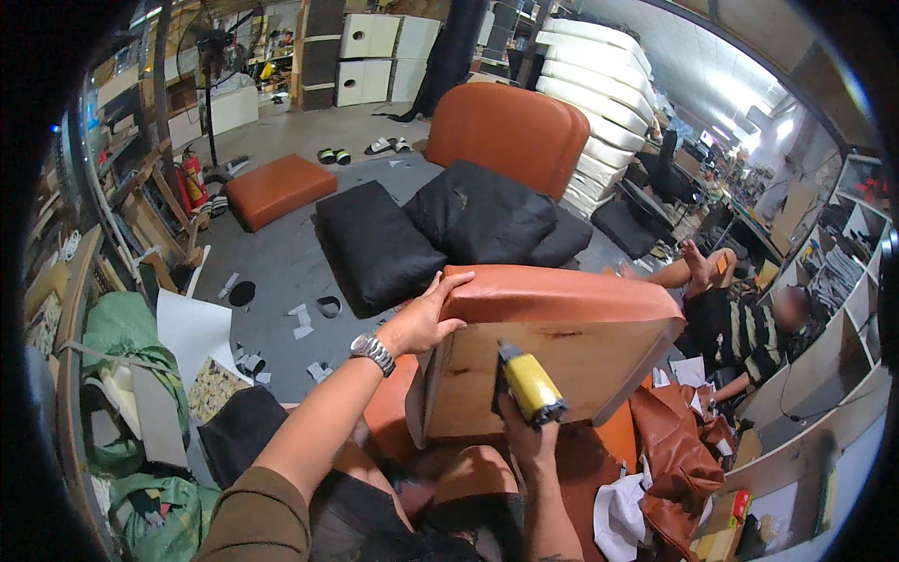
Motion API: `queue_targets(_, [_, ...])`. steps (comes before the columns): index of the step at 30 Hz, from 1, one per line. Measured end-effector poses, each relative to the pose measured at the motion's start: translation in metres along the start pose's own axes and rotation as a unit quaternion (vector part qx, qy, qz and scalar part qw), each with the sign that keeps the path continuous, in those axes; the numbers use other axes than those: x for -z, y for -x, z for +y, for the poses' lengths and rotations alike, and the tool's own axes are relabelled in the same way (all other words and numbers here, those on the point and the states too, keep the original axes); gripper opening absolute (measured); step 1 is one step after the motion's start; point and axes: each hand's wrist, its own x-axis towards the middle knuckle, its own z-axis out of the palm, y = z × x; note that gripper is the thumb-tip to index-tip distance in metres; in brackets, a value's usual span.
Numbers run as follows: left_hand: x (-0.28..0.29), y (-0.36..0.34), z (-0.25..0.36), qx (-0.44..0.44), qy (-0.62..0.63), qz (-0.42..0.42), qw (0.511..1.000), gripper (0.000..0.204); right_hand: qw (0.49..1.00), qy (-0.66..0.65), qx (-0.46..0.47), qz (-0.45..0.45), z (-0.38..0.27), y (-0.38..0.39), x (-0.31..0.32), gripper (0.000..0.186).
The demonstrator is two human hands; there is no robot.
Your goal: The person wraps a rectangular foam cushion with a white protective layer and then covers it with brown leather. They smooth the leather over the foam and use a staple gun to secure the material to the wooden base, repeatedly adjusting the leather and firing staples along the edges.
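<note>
An orange leather-covered seat piece (pixel 562 290) stands tilted on its side in front of me, its wooden underside (pixel 590 375) facing me. My left hand (pixel 431 314), a steel watch on the wrist, grips its upper left corner. My right hand (pixel 524 426) holds a yellow pneumatic staple gun (pixel 529 379) by the handle, its dark nose close to the bare wood; whether it touches cannot be told. Orange leather scraps (pixel 655 431) and white fabric (pixel 618 515) lie to the right, below the piece.
Black cushions (pixel 375 244), an orange cushion (pixel 281 187) and an orange backrest (pixel 501 131) lie or stand beyond. Another person (pixel 744 342) reclines at the right beside shelving (pixel 843 365). Green sacks (pixel 131 347) and boards crowd the left, with a fire extinguisher (pixel 192 183) behind.
</note>
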Motion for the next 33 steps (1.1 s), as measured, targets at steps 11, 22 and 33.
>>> queue_targets(11, [-0.001, 0.014, 0.01, -0.001, 0.031, -0.002, 1.0, 0.095, 0.997, 0.011, 0.071, -0.041, -0.024, -0.018, -0.061, 0.025])
queue_targets(22, [0.004, 0.018, 0.015, 0.001, 0.032, -0.005, 0.999, 0.095, 0.995, -0.002, -0.049, -0.081, 0.011, -0.004, 0.024, 0.031])
queue_targets(33, [-0.071, 0.087, 0.07, -0.044, 0.12, 0.19, 0.973, 0.052, 0.747, 0.235, -0.602, -0.158, 0.242, 0.361, 0.244, 0.075])
